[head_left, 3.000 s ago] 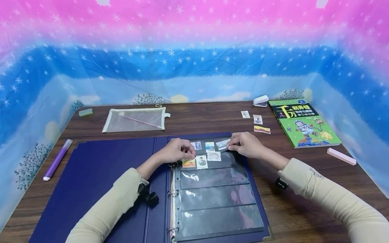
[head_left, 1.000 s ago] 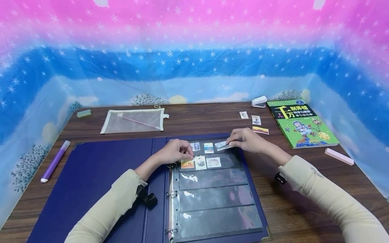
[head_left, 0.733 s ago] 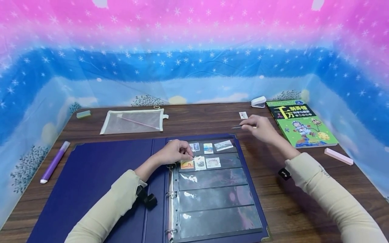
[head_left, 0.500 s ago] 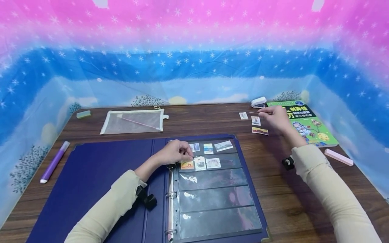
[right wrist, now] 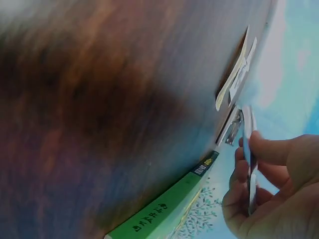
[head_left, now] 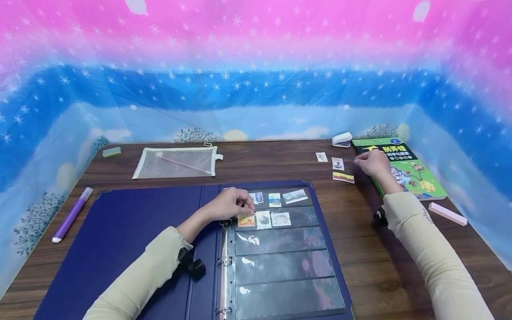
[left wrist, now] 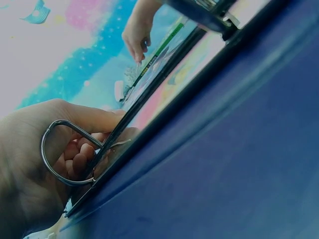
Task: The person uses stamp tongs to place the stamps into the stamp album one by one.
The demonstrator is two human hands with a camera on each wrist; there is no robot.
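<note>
An open navy ring-binder stamp album [head_left: 148, 240] lies on the table, its black page [head_left: 280, 266] divided into clear pocket strips. Several stamps sit in its upper two rows, among them an orange stamp [head_left: 246, 221] and a grey landscape stamp [head_left: 295, 196]. With curled fingertips, my left hand [head_left: 230, 204] pinches the clear pocket film beside the orange stamp; a metal ring [left wrist: 47, 144] crosses it in the left wrist view. My right hand [head_left: 374, 164] holds metal tweezers [right wrist: 247, 129] over the book, right of three loose stamps, including a red-yellow stamp [head_left: 343, 177].
A green book [head_left: 420, 178] lies at the right, with a white stapler [head_left: 342, 139] behind the loose stamps and a pink stick [head_left: 447, 214] in front. A mesh pouch [head_left: 176, 163], a small green block [head_left: 112, 152] and a purple marker [head_left: 73, 215] lie on the left.
The white stamp slid down into the second row and the grey landscape stamp was let go in the top row. My right hand moved right with the tweezers; my left hand stayed.
</note>
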